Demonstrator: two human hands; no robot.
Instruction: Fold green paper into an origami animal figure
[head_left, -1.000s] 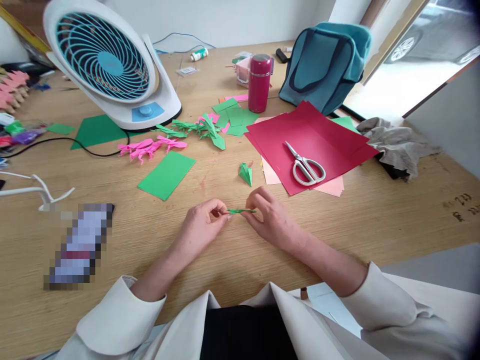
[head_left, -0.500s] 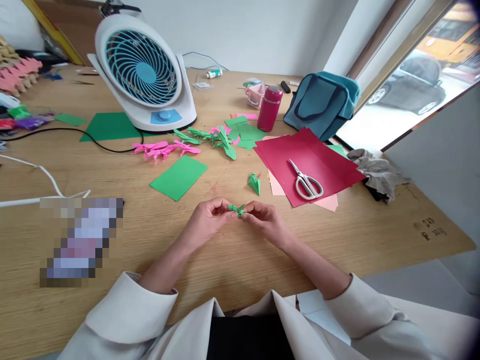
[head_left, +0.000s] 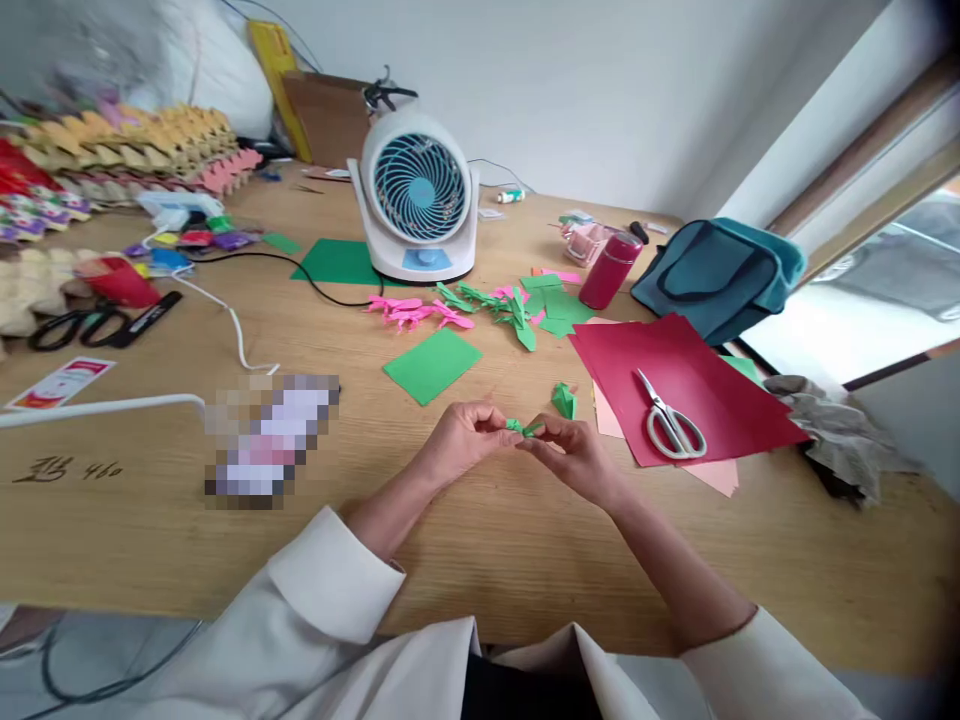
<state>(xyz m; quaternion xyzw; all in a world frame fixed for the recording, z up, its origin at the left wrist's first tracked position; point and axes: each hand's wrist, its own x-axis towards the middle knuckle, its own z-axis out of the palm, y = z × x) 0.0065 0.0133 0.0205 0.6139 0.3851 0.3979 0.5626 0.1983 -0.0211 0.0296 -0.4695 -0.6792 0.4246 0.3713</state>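
Note:
Between my two hands is a small folded green paper piece (head_left: 514,426), pinched from both sides above the wooden table. The fingertips of my left hand (head_left: 471,440) close on its left end. My right hand (head_left: 574,455) grips its right end with thumb and fingers, which partly cover it. Just beyond my right hand lies another folded green paper piece (head_left: 564,400). A flat green sheet (head_left: 433,366) rests past my left hand. Farther back are folded pink pieces (head_left: 416,312) and folded green pieces (head_left: 517,318).
White-handled scissors (head_left: 675,428) lie on red sheets (head_left: 682,380) at the right. Behind stand a fan (head_left: 421,195), a red bottle (head_left: 611,270) and a blue bag (head_left: 720,275). A pixelated phone-like object (head_left: 274,440) and black-handled scissors (head_left: 79,328) are at the left.
The view has turned left, so the objects appear farther right and more of the table's left side shows. Both hands still hold the green piece, with the right fingers slightly shifted over it.

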